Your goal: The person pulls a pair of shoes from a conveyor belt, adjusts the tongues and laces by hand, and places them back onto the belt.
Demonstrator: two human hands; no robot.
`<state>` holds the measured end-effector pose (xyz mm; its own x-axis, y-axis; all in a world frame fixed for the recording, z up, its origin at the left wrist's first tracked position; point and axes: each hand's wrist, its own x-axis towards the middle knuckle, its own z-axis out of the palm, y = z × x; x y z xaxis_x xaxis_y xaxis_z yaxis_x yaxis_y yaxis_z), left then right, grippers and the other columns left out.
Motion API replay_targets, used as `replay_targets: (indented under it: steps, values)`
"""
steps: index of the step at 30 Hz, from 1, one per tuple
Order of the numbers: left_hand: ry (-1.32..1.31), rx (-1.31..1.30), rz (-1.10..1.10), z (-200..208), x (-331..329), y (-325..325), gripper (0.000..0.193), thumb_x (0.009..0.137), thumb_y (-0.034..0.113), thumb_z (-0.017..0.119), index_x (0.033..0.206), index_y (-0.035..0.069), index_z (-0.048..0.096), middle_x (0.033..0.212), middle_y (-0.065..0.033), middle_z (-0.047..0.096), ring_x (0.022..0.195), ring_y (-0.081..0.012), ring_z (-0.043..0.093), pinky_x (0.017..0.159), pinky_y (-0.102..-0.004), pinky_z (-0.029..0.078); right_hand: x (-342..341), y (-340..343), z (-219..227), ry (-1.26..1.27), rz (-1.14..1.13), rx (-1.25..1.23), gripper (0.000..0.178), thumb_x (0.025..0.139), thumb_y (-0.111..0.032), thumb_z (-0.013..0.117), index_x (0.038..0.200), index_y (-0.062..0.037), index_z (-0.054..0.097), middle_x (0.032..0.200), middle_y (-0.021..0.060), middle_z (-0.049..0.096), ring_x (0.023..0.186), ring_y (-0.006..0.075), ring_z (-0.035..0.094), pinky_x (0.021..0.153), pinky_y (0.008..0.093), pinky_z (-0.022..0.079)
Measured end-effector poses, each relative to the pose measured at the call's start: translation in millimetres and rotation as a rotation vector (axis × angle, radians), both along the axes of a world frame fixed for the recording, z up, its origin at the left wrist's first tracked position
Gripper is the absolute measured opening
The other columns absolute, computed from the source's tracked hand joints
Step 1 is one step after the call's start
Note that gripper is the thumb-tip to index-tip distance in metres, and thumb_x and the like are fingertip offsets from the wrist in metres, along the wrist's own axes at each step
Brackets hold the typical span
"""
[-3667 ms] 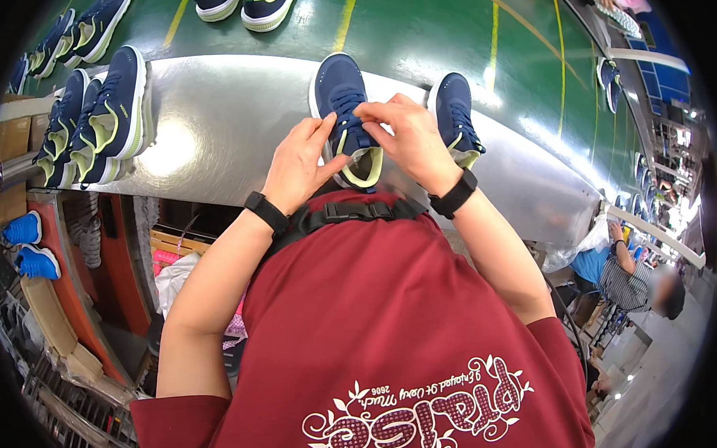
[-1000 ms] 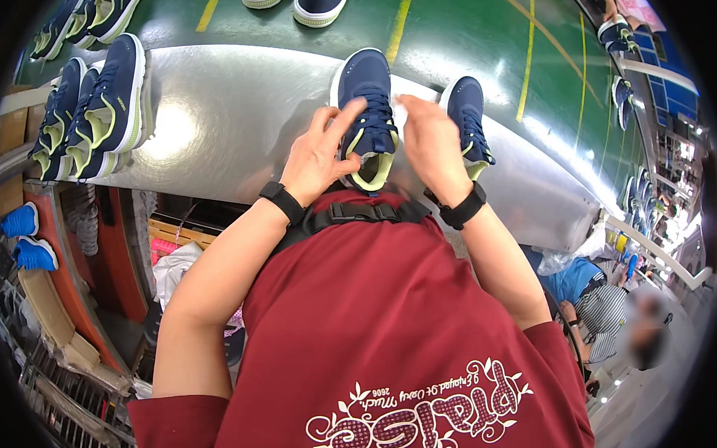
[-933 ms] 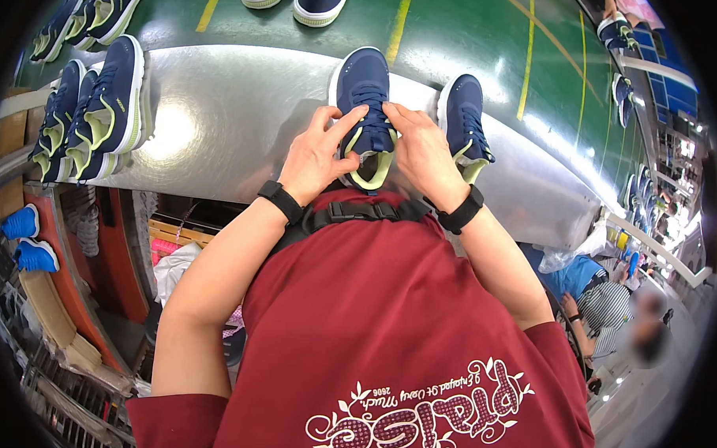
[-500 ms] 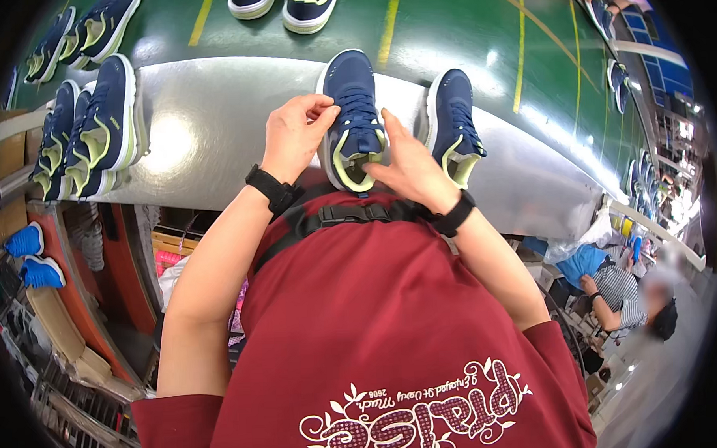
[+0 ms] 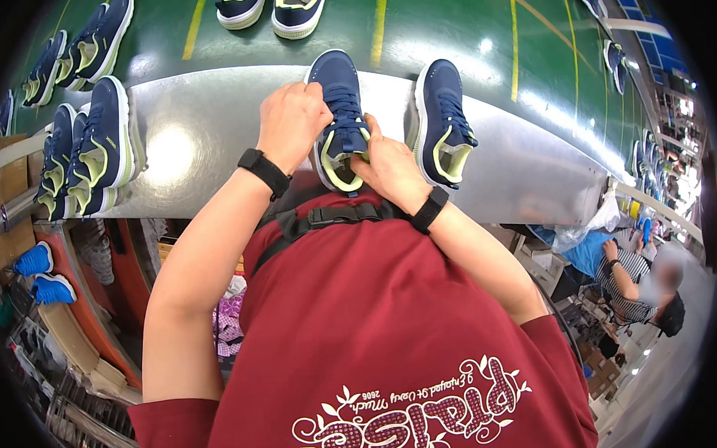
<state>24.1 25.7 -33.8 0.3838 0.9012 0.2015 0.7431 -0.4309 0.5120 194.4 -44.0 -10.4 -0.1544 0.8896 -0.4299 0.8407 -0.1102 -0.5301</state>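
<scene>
Your left hand (image 5: 293, 123) is curled, its fingertips at the left edge of the laces (image 5: 342, 106); you cannot tell from here whether they pinch one. Your right hand (image 5: 398, 169) is clamped on the shoe (image 5: 336, 73) at its collar, thumb in the opening and fingers along the outer side. That navy shoe lies between your hands, toe pointing away from you, on the steel ledge (image 5: 220, 118). Just right of your right hand sits a second shoe (image 5: 439, 103). Well left of your left hand, more shoes (image 5: 107, 138) stand close together. Beyond both hands runs the green belt (image 5: 438, 24), with a pair (image 5: 294, 14) on it.
</scene>
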Motion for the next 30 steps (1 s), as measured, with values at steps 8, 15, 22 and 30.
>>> replay_targets:
  steps: [8,15,22,30]
  values:
    - [-0.131,-0.276,0.082,5.6,-10.6,-10.1,0.02,0.091,0.02,0.053,0.105,0.009,0.062,0.093,-0.0128,0.063,0.091,-0.0305,0.06,0.079,-0.0385,0.048,25.0,-4.4,34.4,0.048,0.047,0.095,0.038,0.087,-0.026,0.061,0.112,0.0015,0.055,0.084,0.0187,0.066,0.081,0.037,0.065,0.072,0.0424,0.05]
    - [-0.477,-0.978,-0.016,24.2,-2.0,-46.6,0.087,0.087,0.027,0.064,0.143,-0.011,0.009,0.132,-0.0178,0.05,0.12,-0.023,0.051,0.098,-0.0325,0.042,84.8,-51.0,61.8,-0.216,-0.003,0.36,0.048,0.077,-0.013,0.068,0.122,-0.0132,0.053,0.097,0.0093,0.057,0.093,0.0288,0.054,0.078,0.0384,0.045]
    - [-0.263,-0.787,-0.147,5.1,52.5,-53.8,0.085,0.081,0.011,0.06,0.144,-0.008,0.006,0.121,-0.0257,0.055,0.11,-0.0337,0.059,0.092,-0.0339,0.046,91.5,-55.7,21.9,-0.087,0.072,0.296,0.072,0.067,-0.024,0.077,0.132,-0.0247,0.046,0.102,0.0195,0.054,0.098,0.038,0.051,0.084,0.0443,0.043]
    - [-0.372,-0.801,-0.043,-13.6,71.9,-35.3,0.075,0.08,0.011,0.059,0.143,-0.003,0.021,0.125,-0.0261,0.054,0.111,-0.0323,0.058,0.095,-0.0368,0.044,120.5,-35.6,-1.3,-0.012,-0.004,0.44,0.053,0.064,-0.033,0.079,0.11,-0.0159,0.058,0.096,0.0172,0.054,0.096,0.0357,0.052,0.075,0.0433,0.045]
